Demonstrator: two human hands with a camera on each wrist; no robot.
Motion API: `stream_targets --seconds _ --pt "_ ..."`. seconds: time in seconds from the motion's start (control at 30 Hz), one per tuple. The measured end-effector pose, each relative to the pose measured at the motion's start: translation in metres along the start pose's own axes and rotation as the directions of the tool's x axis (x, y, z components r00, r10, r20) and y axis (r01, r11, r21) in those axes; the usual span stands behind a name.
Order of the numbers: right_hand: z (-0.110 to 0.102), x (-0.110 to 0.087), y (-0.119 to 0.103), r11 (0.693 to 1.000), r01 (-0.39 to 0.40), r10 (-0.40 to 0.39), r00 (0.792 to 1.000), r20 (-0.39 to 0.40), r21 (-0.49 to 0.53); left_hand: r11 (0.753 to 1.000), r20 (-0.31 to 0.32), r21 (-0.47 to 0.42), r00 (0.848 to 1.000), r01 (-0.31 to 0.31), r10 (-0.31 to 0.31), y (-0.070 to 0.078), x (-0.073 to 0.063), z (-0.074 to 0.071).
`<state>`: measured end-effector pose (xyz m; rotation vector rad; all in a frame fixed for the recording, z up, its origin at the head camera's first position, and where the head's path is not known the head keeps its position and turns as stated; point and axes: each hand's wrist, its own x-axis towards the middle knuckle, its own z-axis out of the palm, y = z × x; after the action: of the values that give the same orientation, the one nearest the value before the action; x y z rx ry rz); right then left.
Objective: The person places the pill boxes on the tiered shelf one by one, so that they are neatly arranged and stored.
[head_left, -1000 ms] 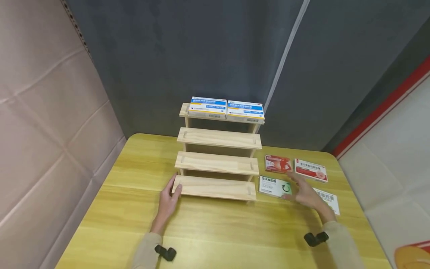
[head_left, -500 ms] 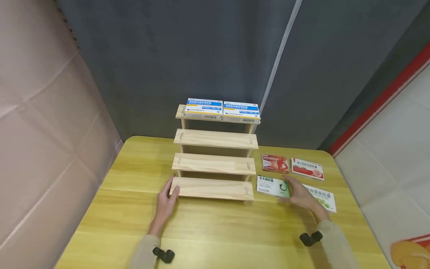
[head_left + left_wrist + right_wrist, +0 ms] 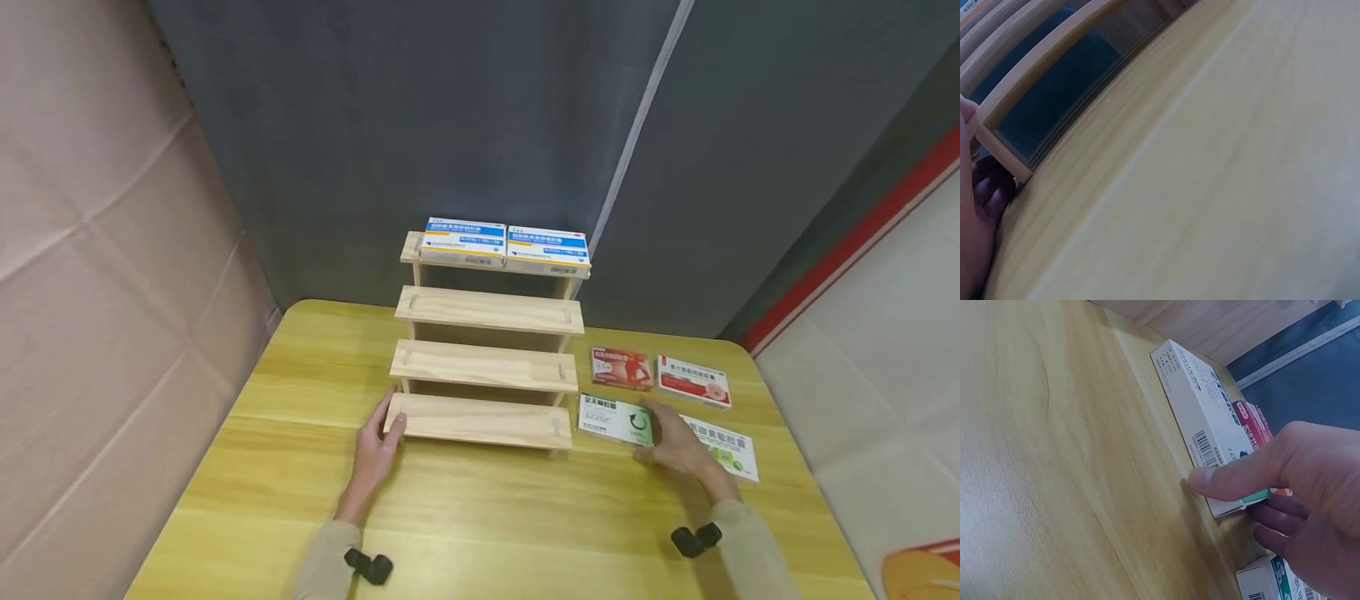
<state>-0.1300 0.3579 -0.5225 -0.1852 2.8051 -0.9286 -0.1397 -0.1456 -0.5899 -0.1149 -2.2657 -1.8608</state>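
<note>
A stepped wooden display rack [image 3: 480,418] stands on the table. My left hand [image 3: 375,446] grips the left end of its lowest shelf, thumb on top; in the left wrist view, its fingers [image 3: 991,187] lie behind the rack's side leg. My right hand [image 3: 678,442] is around the right end of a white and green medicine box [image 3: 611,419] lying flat. In the right wrist view the thumb [image 3: 1229,478] is against the box's long near side, and the other fingers curl behind its green end, partly hidden.
Two blue and white medicine boxes [image 3: 547,250] lie on the rack's top shelf. Beyond the right hand are a red box [image 3: 621,368] and a white and red box [image 3: 693,381]. A white box with green pictures [image 3: 731,450] lies partly under the right hand.
My right hand has shifted slightly toward me and settled its thumb and fingers around the green box's right end. The left hand keeps its hold on the rack.
</note>
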Motion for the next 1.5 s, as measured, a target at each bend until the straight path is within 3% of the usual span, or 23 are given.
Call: stream_targets --seconds 0.23,0.43,0.73,0.87,1.03,1.27,1.5 --pt "-0.001 -0.004 0.002 0.999 -0.044 0.043 0.999 -0.025 -0.026 1.000 0.005 -0.008 1.000 0.004 -0.003 -0.001 0.001 0.001" --pt "-0.003 -0.005 0.004 0.996 -0.076 0.078 0.995 -0.056 0.040 0.999 -0.006 0.017 1.000 0.028 -0.028 0.002 0.000 0.000" --pt "-0.011 -0.011 0.006 0.981 -0.106 0.123 0.987 -0.100 0.162 0.999 0.045 0.031 0.998 0.031 -0.032 0.042 -0.004 -0.006" --pt "-0.012 -0.013 0.008 0.976 -0.113 0.135 0.985 -0.106 0.187 0.998 0.047 0.044 0.998 0.033 -0.035 0.046 -0.004 -0.006" --pt "-0.014 -0.016 0.008 0.975 -0.120 0.149 0.978 -0.147 0.188 0.999 0.052 0.029 0.998 0.033 -0.034 0.043 -0.004 -0.006" --pt "-0.019 -0.022 0.005 0.964 -0.148 0.191 0.963 -0.190 0.223 0.999 0.019 0.020 0.999 0.037 -0.037 0.009 -0.001 -0.002" --pt "-0.021 -0.022 0.004 0.953 -0.168 0.226 0.949 -0.221 0.252 1.000 0.009 0.015 1.000 0.014 -0.014 0.002 0.000 -0.001"
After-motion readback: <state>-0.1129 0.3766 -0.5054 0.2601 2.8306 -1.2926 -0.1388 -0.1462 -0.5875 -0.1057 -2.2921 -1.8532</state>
